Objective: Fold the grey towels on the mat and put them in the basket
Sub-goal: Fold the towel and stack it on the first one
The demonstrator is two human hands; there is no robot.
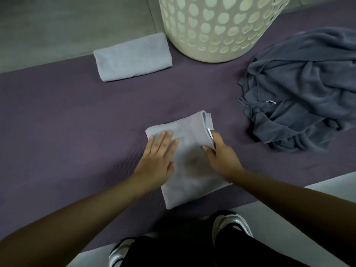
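Purple mat: left hand flat, right hand pinching folded towel.

I cannot see the top of the basket: the picture's upper edge cuts off its rim and whatever lies inside, and its base covers the strip of mat beneath it. Right of the basket, the dark grey heap runs off the right edge, so I cannot tell how many towels it holds. Nearer me than the basket, my left hand lies flat over the left part of the folded light grey towel, hiding the cloth under the palm. My right hand covers the towel's right edge; its fingers curl around the layers and their tips are hidden. A small white tag there is too small to read.
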